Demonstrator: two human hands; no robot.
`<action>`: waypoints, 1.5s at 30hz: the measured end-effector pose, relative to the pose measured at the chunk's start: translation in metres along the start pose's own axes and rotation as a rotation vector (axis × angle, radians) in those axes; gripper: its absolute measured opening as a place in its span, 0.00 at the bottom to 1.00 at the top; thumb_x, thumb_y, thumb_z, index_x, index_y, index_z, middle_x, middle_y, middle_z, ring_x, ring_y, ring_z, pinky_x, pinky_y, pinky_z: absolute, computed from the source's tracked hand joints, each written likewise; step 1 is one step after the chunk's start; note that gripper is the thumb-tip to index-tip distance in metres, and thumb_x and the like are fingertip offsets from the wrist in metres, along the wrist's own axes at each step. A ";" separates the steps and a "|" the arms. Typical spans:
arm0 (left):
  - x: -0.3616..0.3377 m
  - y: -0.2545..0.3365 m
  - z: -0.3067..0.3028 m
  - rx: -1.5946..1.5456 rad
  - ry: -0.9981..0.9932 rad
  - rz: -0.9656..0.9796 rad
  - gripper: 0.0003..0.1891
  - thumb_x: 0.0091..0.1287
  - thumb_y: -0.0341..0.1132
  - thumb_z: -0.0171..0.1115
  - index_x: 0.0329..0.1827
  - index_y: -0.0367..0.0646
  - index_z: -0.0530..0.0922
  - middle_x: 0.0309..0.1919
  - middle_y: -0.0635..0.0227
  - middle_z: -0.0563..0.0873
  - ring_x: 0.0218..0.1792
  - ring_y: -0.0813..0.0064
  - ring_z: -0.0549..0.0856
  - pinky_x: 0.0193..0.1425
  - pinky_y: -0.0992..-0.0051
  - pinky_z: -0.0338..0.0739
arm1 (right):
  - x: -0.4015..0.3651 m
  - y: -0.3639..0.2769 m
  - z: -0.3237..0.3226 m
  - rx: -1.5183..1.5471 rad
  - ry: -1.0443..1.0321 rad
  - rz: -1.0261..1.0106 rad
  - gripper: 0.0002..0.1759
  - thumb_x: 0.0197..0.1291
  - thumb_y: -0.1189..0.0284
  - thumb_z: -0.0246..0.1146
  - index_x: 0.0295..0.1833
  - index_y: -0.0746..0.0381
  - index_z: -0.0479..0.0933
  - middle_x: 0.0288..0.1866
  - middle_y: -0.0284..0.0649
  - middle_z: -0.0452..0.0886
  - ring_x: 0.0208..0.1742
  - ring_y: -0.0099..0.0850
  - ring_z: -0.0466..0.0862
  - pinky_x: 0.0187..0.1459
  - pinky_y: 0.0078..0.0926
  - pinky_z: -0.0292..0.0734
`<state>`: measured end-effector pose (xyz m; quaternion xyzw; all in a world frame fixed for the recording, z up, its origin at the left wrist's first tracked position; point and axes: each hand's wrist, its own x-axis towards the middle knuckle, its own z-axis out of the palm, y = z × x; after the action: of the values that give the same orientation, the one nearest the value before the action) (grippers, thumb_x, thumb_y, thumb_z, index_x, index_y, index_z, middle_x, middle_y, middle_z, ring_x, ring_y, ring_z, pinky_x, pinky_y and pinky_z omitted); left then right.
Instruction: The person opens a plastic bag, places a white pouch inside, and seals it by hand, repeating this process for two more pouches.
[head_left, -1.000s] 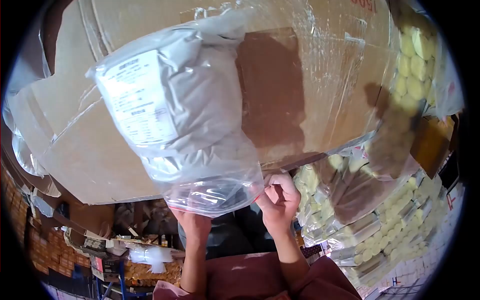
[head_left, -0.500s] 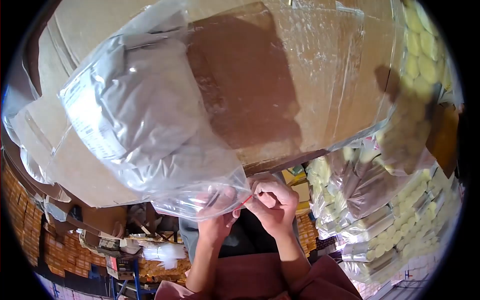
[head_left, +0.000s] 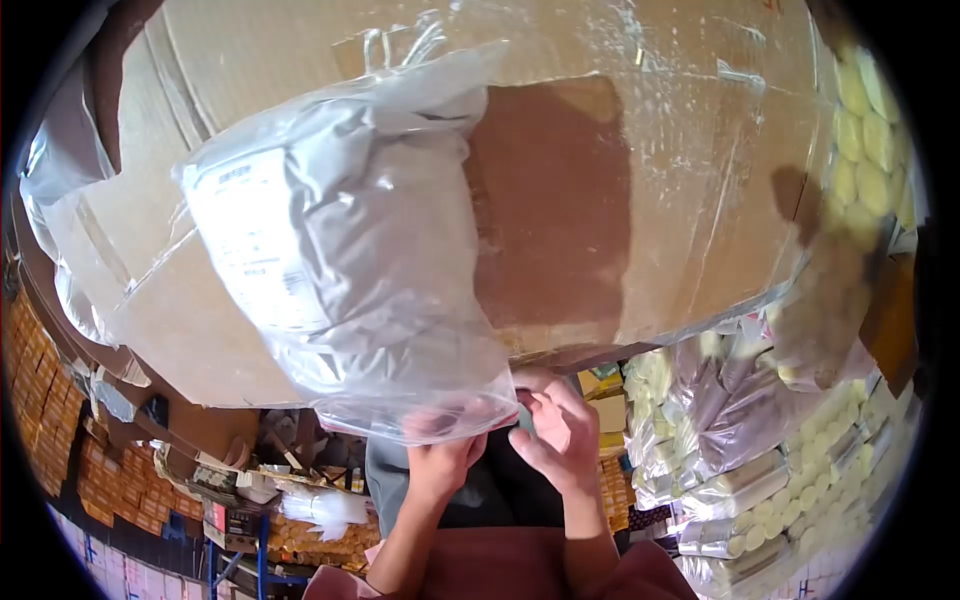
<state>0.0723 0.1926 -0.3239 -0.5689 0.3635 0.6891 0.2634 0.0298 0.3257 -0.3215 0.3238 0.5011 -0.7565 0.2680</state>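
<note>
A clear plastic zip bag [head_left: 390,250] with a grey-white, crinkled bundle inside lies on a large cardboard box. A white printed label [head_left: 262,240] shows on its left side. The bag's mouth, with a thin red line along its edge, hangs over the box's near edge. My left hand [head_left: 445,455] is closed on that edge, its fingers seen partly through the plastic. At the bag's right corner is my right hand [head_left: 562,435], its fingers bent and its thumb apart from them; nothing shows between them.
The cardboard box [head_left: 720,180] fills the upper view, with torn tape on it. Clear-wrapped stacks of pale yellow rolls [head_left: 780,510] stand at the right. Orange boxes [head_left: 125,480] are piled at the lower left, near a blue metal frame [head_left: 263,550].
My right thumb has come away from the red-edged corner and the fingers have spread. The bag and box appear lower and further right in view. My left hand stays at the bag's edge.
</note>
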 end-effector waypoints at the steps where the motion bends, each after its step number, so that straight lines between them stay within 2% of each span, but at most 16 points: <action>1: -0.001 0.002 0.003 0.010 0.009 -0.011 0.03 0.64 0.26 0.63 0.36 0.35 0.82 0.25 0.69 0.82 0.20 0.82 0.77 0.18 0.84 0.64 | 0.003 -0.001 -0.001 -0.114 -0.032 0.013 0.15 0.58 0.84 0.65 0.51 0.73 0.77 0.49 0.44 0.80 0.50 0.29 0.80 0.54 0.26 0.75; 3: -0.001 0.007 0.010 0.027 0.032 -0.031 0.03 0.64 0.25 0.62 0.36 0.34 0.82 0.24 0.68 0.82 0.19 0.82 0.76 0.17 0.84 0.62 | -0.001 -0.011 0.000 -0.285 0.051 0.117 0.11 0.58 0.82 0.67 0.46 0.74 0.79 0.47 0.43 0.81 0.48 0.26 0.81 0.51 0.23 0.76; 7: 0.002 0.008 0.015 0.044 -0.053 0.128 0.05 0.66 0.24 0.60 0.36 0.31 0.83 0.25 0.64 0.83 0.20 0.79 0.78 0.23 0.80 0.69 | 0.003 -0.023 0.007 -0.225 0.126 0.222 0.08 0.61 0.82 0.66 0.44 0.75 0.80 0.41 0.42 0.83 0.43 0.26 0.83 0.49 0.22 0.78; 8: 0.000 0.011 0.017 0.044 -0.038 0.094 0.05 0.65 0.24 0.63 0.39 0.31 0.84 0.29 0.63 0.85 0.25 0.78 0.81 0.31 0.79 0.74 | 0.005 -0.030 0.010 -0.281 0.125 0.232 0.07 0.61 0.81 0.66 0.43 0.74 0.80 0.42 0.43 0.84 0.44 0.26 0.83 0.47 0.22 0.79; 11: 0.002 0.005 0.014 0.079 -0.098 0.140 0.08 0.62 0.22 0.66 0.43 0.30 0.84 0.33 0.62 0.87 0.33 0.76 0.83 0.41 0.77 0.77 | 0.005 -0.034 0.009 -0.344 0.145 0.231 0.08 0.61 0.81 0.66 0.43 0.74 0.80 0.42 0.43 0.84 0.43 0.25 0.83 0.46 0.22 0.79; 12: 0.001 0.017 0.020 -0.048 -0.170 0.114 0.11 0.60 0.20 0.68 0.46 0.29 0.83 0.38 0.61 0.87 0.40 0.74 0.84 0.51 0.73 0.77 | 0.009 -0.038 0.012 -0.360 0.142 0.223 0.07 0.61 0.81 0.66 0.43 0.74 0.80 0.40 0.41 0.84 0.41 0.24 0.83 0.45 0.21 0.79; 15: 0.002 0.012 0.023 -0.238 -0.188 0.134 0.12 0.59 0.19 0.68 0.46 0.28 0.83 0.40 0.61 0.87 0.42 0.72 0.84 0.54 0.71 0.77 | 0.014 -0.049 0.015 -0.475 0.098 0.336 0.07 0.61 0.80 0.67 0.42 0.74 0.80 0.38 0.39 0.84 0.39 0.23 0.83 0.44 0.19 0.78; 19: 0.002 0.011 0.023 -0.197 -0.126 0.109 0.13 0.57 0.20 0.70 0.46 0.30 0.83 0.41 0.61 0.88 0.41 0.75 0.85 0.51 0.74 0.78 | 0.012 -0.051 0.017 -0.594 0.045 0.265 0.03 0.60 0.83 0.65 0.39 0.73 0.79 0.35 0.39 0.84 0.36 0.21 0.82 0.40 0.16 0.76; 20: 0.000 0.016 0.030 -0.217 -0.078 0.105 0.13 0.57 0.21 0.72 0.45 0.31 0.82 0.40 0.62 0.88 0.40 0.76 0.85 0.48 0.76 0.79 | 0.011 -0.051 0.019 -0.629 0.066 0.217 0.02 0.59 0.84 0.65 0.37 0.72 0.79 0.34 0.40 0.84 0.34 0.22 0.81 0.36 0.18 0.75; 24: -0.002 0.013 0.035 -0.171 -0.014 0.149 0.14 0.56 0.22 0.73 0.45 0.30 0.82 0.39 0.63 0.88 0.40 0.76 0.85 0.46 0.76 0.79 | 0.006 -0.048 0.007 -0.818 0.058 0.072 0.04 0.56 0.82 0.68 0.36 0.69 0.79 0.32 0.41 0.83 0.30 0.26 0.80 0.31 0.19 0.71; 27: -0.003 0.009 0.035 -0.180 -0.026 0.178 0.14 0.55 0.22 0.74 0.44 0.30 0.83 0.39 0.63 0.88 0.39 0.76 0.85 0.46 0.76 0.79 | 0.003 -0.044 0.010 -0.692 0.088 0.059 0.05 0.57 0.80 0.68 0.35 0.69 0.79 0.32 0.41 0.83 0.30 0.27 0.80 0.31 0.19 0.71; 28: -0.003 0.008 0.035 -0.186 -0.039 0.175 0.14 0.54 0.22 0.74 0.44 0.30 0.83 0.38 0.63 0.88 0.39 0.76 0.85 0.46 0.76 0.79 | 0.003 -0.050 0.014 -0.743 0.091 0.130 0.05 0.57 0.79 0.68 0.36 0.70 0.79 0.31 0.42 0.82 0.30 0.28 0.80 0.31 0.21 0.72; 32: 0.001 0.003 0.034 -0.155 -0.067 0.194 0.13 0.54 0.21 0.74 0.42 0.30 0.83 0.37 0.62 0.88 0.38 0.76 0.85 0.45 0.75 0.80 | 0.004 -0.045 0.012 -0.749 0.072 0.074 0.04 0.60 0.79 0.65 0.37 0.70 0.78 0.32 0.43 0.82 0.30 0.31 0.80 0.33 0.23 0.74; 35: 0.000 0.010 0.040 -0.141 0.014 0.221 0.13 0.54 0.20 0.73 0.42 0.29 0.83 0.37 0.62 0.88 0.38 0.75 0.85 0.45 0.75 0.80 | 0.006 -0.042 0.014 -0.856 0.064 0.032 0.04 0.61 0.80 0.64 0.37 0.70 0.78 0.32 0.44 0.81 0.30 0.33 0.80 0.33 0.24 0.75; 41: 0.000 0.007 0.038 -0.101 -0.011 0.215 0.16 0.54 0.18 0.72 0.46 0.28 0.81 0.42 0.61 0.87 0.42 0.73 0.85 0.49 0.73 0.80 | 0.002 -0.032 0.010 -0.888 0.090 -0.059 0.04 0.61 0.79 0.64 0.37 0.69 0.76 0.33 0.44 0.81 0.30 0.33 0.79 0.32 0.23 0.73; 45: -0.003 0.010 0.036 -0.312 -0.036 0.134 0.17 0.55 0.16 0.69 0.49 0.27 0.79 0.45 0.57 0.85 0.43 0.70 0.85 0.52 0.70 0.81 | -0.001 -0.032 0.011 -0.882 0.113 -0.020 0.05 0.59 0.79 0.65 0.38 0.68 0.76 0.33 0.43 0.80 0.30 0.32 0.77 0.30 0.22 0.70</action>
<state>0.0436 0.2153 -0.3160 -0.5650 0.2845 0.7631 0.1320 0.0043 0.3268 -0.2989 0.2146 0.7927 -0.4541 0.3455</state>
